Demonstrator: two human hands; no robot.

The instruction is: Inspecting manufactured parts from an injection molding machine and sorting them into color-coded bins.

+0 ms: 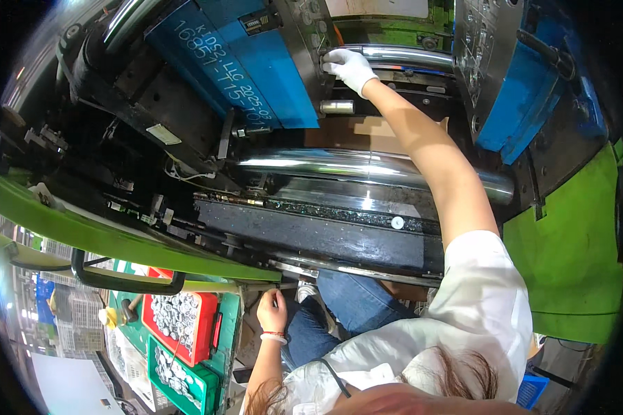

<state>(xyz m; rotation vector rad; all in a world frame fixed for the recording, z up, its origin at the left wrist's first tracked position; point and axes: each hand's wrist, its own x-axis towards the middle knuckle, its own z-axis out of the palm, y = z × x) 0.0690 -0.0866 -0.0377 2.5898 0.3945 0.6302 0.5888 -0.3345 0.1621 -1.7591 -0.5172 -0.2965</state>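
Observation:
My right hand, in a white glove, reaches far into a moulding machine. Its bent fingers touch the inner metal face of the left mould half, which has a blue body. Whatever those fingertips may hold is hidden. A short metal guide pin sticks out of that face just below the glove. Opposite stands the right mould half, apart from the left one. My left hand, bare with bands at the wrist, is low by the end of the green door. Its fingers are curled, and their contents cannot be made out.
Thick polished bars cross the machine below my right arm. A small round white piece lies on the dark ledge. At lower left, a red bin and a green bin hold many small grey pieces, beside a hammer.

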